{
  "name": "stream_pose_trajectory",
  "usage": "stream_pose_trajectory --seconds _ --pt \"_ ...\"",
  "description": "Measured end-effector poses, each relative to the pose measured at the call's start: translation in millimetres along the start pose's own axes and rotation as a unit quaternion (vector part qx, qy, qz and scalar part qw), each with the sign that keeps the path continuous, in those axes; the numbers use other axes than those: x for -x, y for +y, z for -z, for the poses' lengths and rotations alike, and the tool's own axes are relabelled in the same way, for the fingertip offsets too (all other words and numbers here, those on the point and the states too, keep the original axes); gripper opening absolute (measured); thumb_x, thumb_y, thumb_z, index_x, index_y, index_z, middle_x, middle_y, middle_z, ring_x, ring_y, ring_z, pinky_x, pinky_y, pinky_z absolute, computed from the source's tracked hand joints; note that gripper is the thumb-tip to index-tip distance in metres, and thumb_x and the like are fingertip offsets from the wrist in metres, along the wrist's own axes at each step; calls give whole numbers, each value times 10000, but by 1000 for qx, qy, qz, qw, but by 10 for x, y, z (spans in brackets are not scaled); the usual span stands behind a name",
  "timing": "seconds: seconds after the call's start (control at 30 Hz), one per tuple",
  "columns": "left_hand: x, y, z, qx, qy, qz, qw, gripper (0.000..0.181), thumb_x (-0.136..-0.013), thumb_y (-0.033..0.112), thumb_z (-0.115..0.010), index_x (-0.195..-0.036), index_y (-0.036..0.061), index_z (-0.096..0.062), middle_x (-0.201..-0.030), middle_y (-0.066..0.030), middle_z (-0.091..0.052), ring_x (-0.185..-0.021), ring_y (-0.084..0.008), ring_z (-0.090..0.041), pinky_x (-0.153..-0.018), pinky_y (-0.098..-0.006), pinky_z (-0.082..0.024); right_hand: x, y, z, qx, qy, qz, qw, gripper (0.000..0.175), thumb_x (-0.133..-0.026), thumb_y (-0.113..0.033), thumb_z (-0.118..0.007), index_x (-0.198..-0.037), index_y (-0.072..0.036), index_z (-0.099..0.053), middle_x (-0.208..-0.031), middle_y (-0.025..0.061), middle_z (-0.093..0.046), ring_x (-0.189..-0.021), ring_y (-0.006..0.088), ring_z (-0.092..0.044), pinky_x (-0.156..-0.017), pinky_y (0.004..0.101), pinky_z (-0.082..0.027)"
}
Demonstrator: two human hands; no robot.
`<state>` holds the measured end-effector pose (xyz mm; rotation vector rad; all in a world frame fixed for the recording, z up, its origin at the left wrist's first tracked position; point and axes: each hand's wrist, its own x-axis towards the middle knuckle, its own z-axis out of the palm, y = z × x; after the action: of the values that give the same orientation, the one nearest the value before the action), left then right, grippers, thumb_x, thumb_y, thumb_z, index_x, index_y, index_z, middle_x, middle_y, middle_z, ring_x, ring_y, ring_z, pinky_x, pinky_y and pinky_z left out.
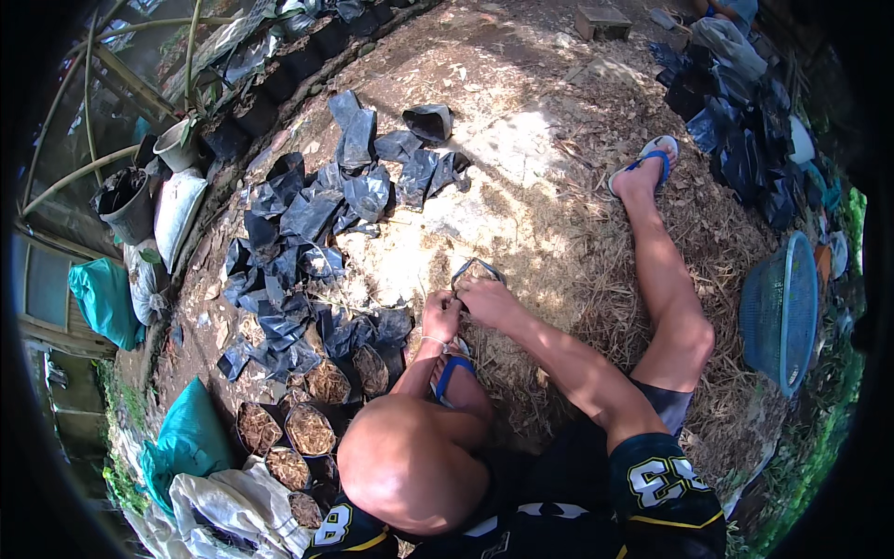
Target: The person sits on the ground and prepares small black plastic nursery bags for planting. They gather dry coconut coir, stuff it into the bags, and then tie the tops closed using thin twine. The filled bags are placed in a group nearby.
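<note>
Between my feet stands a black plastic grow bag (478, 267), its mouth facing up and dry brown plant litter showing inside. My right hand (483, 300) grips the near side of its rim and covers part of the opening. Beside it, my left hand (441, 316) has its fingers bent and pinched at the bag's left edge; the fingertips are partly hidden. Left of my hands lies a spread of flattened black plastic bags (307, 213). Nearer my left knee, several filled grow bags (311, 428) stand upright, packed with the same litter.
A blue plastic basket (751, 314) sits at the right. Behind it is a heap of black plastic bags (747, 150). Teal sacks (192, 426) and a whitish sack (237, 503) lie at the left. Potted plants (178, 147) line the upper left. A block (602, 24) rests farther off.
</note>
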<state>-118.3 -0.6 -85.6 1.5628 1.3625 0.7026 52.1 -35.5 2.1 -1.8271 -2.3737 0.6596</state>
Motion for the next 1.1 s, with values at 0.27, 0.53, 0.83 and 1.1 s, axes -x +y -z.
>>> stream_pose_trajectory --seconds 0.27,0.53,0.83,1.1 --pt "27 56 59 132 -37 142 980 190 -996 141 -660 -1103 -14 -635 -1175 -100 -644 -882 -163 -677 -667 -325 -663 189 80 52 31 122 70 990 332 -936 -100 -583 -1236 -95 -724 -1368 82 -646 -1352 272 -548 -1168 478 -390" --pt "86 110 76 -11 -20 -46 999 144 -919 77 -685 -1012 -31 -662 -1225 -145 -651 -1001 -227 -679 -857 -342 -566 76 122 -19 82 58 77 992 371 -987 -145 -521 -1324 -109 -671 -1463 41 -588 -1410 277 -483 -1200 492 -331" --pt "106 285 106 -77 5 -62 995 209 -843 55 -735 -1038 24 -664 -1147 -161 -645 -1060 -312 -647 -887 -385 -534 161 80 28 16 101 71 992 362 -961 -148 -542 -1288 -108 -692 -1401 51 -639 -1342 283 -543 -1150 461 -368" --pt "-28 686 128 -288 -11 -330 899 405 -877 229 -763 -1265 150 -677 -1376 -54 -617 -1172 -346 -574 -1014 -492 -454 387 48 279 -84 172 -255 948 265 -946 -137 -630 -1169 -28 -723 -1079 194 -721 -1005 312 -704 -807 429 -576"
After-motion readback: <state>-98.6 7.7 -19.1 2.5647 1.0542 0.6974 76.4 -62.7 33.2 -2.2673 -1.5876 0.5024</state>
